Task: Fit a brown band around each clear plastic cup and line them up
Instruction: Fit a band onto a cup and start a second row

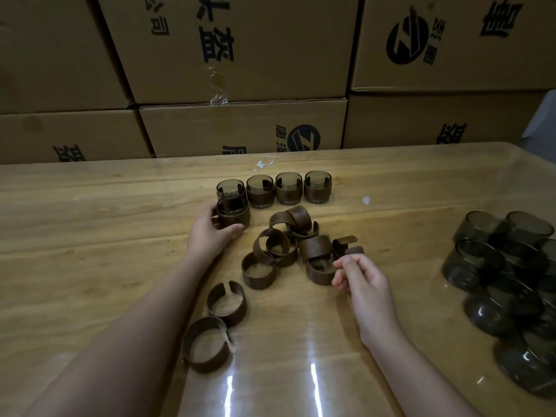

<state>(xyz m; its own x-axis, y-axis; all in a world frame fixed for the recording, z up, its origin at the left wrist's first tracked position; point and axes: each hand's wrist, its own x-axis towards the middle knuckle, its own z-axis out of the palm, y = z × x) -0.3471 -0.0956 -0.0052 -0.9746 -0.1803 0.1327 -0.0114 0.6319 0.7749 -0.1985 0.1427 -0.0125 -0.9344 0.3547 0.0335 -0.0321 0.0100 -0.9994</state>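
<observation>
1. Bands point(207, 344) up front: two loose split rings lying on the table point(90, 236), lower left, just beside each other.
2. Right hand point(365, 284) has its fingers curled in, tips right at the near-right edge of the pile point(288, 248) of more brown rings. Honestly can't tell if it's pinching one or just touching.
3. That pile is a jumble mid-table, some rings flat, some leaning on each other.
4. Bare cups point(505, 266) are heaped at the right edge, several on their sides, well apart from the pile.
5. Left hand point(210, 233) grips a banded cup point(233, 213), thumb in front, fingers round the left side. It's upright on the table, in front of the row's left end.
6. Row point(273, 189) of four finished ones stands just behind, side by side.
7. Boxes point(240, 124) are stacked behind the table.
</observation>
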